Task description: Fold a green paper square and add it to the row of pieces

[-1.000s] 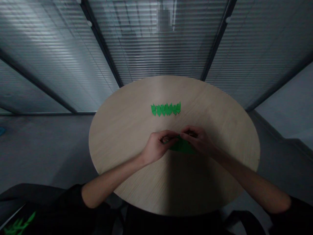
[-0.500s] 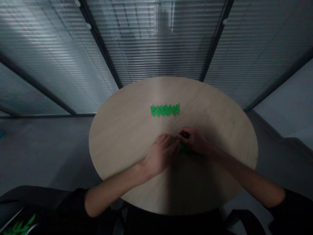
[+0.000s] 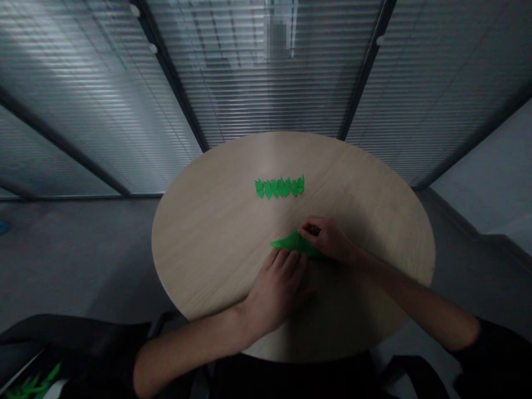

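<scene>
A folded sheet of green paper [image 3: 290, 242], triangular in outline, lies on the round wooden table between my hands. My right hand [image 3: 328, 238] pinches its upper corner with thumb and fingertips and covers part of its right side. My left hand [image 3: 278, 285] rests palm down, fingers stretched out, the fingertips at the paper's lower edge. Farther back on the table is a row of several small folded green paper pieces [image 3: 279, 187], set side by side with pointed ends.
The oval-looking table top [image 3: 199, 233] has a pale wood grain. Behind it stand glass panels with blinds [image 3: 270, 100]. A black chair [image 3: 75, 332] stands at lower left, near more green pieces [image 3: 37, 385] in a container. Another chair's armrest [image 3: 419, 371] shows at lower right.
My left hand has moved down and toward me, off the paper's upper part, uncovering its left point. My right hand stays at the upper corner.
</scene>
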A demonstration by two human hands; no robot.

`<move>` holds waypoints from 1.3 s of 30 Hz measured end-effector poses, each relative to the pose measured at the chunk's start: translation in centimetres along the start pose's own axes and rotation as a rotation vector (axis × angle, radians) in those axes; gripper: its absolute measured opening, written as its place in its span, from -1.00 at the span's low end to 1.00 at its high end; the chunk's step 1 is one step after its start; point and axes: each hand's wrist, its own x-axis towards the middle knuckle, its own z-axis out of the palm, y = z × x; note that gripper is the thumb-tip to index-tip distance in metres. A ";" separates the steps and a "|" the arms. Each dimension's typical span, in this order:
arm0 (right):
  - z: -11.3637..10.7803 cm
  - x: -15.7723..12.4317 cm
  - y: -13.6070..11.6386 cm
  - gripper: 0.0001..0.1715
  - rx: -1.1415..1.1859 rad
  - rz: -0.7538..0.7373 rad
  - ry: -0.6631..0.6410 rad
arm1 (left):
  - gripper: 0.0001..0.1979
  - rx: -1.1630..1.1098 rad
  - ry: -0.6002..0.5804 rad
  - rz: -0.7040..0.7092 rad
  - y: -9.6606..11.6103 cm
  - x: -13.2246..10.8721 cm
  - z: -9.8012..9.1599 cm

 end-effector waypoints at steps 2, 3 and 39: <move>-0.1 0.0 0.0 -0.78 0.009 -0.004 -0.016 | -0.46 -0.003 0.009 -0.004 -0.1 0.4 0.1; -0.1 0.0 0.0 -0.78 0.010 -0.004 -0.022 | -0.48 -0.010 0.001 -0.008 -0.1 0.6 0.1; 0.0 0.2 0.1 -0.81 -0.015 0.037 -0.025 | -0.34 0.133 -0.208 -0.289 2.0 0.3 -1.7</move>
